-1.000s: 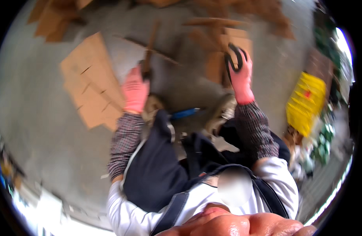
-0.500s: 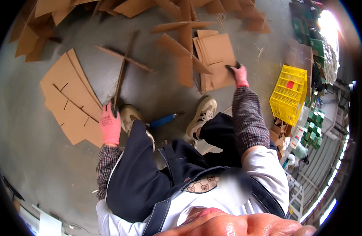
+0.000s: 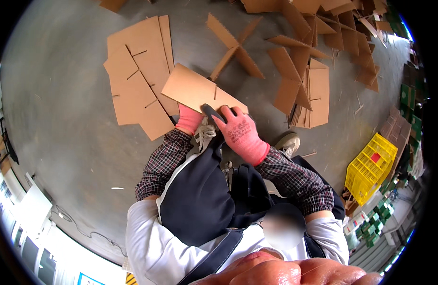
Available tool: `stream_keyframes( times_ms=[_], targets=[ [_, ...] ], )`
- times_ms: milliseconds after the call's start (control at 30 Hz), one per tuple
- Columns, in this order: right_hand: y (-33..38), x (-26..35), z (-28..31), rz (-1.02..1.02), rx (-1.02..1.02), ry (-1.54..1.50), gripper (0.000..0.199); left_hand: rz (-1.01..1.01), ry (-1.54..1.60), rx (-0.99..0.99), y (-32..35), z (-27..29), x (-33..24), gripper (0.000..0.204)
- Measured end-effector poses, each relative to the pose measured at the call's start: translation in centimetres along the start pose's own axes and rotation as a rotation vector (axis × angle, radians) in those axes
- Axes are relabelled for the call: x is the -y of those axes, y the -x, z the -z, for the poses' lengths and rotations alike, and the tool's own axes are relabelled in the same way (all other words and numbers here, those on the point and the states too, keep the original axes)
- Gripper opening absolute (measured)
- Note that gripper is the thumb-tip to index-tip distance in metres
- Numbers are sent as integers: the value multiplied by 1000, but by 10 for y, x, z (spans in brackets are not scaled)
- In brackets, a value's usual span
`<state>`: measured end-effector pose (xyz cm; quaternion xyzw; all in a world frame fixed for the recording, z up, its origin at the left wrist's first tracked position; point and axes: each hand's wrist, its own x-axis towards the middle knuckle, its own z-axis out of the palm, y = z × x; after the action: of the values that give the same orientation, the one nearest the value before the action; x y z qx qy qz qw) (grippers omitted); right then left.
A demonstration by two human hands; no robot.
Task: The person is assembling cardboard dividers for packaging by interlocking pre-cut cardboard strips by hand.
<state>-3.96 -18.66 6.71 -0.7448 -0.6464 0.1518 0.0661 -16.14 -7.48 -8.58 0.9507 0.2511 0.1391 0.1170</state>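
Cardboard lies all over the grey floor (image 3: pixel 62 118), and both hands, in pink gloves, hold one slotted sheet (image 3: pixel 200 90) up off it, above the person's knees. Left hand (image 3: pixel 189 118) grips the sheet's near edge from below, fingers hidden behind the card, so how tightly they close cannot be told. Right hand (image 3: pixel 238 130) is clamped on the same near edge further right, dark-tipped thumb and fingers wrapped over it. Just beyond the sheet stands a crossed divider (image 3: pixel 235 47), two strips slotted together. Flat slotted panels (image 3: pixel 133 76) lie in a loose pile to the left of the held sheet, partly under it. A stack of similar sheets (image 3: pixel 314 90) lies to the right, with scattered offcuts (image 3: pixel 333 23) toward the floor's far right corner. A yellow crate (image 3: pixel 371 168) stands at the right edge, near green crates (image 3: pixel 378 218).
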Motion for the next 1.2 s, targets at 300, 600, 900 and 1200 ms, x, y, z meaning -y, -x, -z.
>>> stream_keyframes(
  times_ms=[300, 600, 900, 1200],
  targets=[
    [-61, -57, -71, -102, 157, 160, 49, 223, 180, 350, -28, 30, -16, 51],
    [5, -38, 9, -247, -273, -487, 75, 501, 263, 279, 33, 125, 6, 51],
    [32, -44, 48, -359, -296, -766, 50, 601, 589, -401, -152, 260, 117, 31],
    [74, -121, 17, -505, -504, -494, 42, -131, -706, -432, -247, 203, 332, 43]
  ],
)
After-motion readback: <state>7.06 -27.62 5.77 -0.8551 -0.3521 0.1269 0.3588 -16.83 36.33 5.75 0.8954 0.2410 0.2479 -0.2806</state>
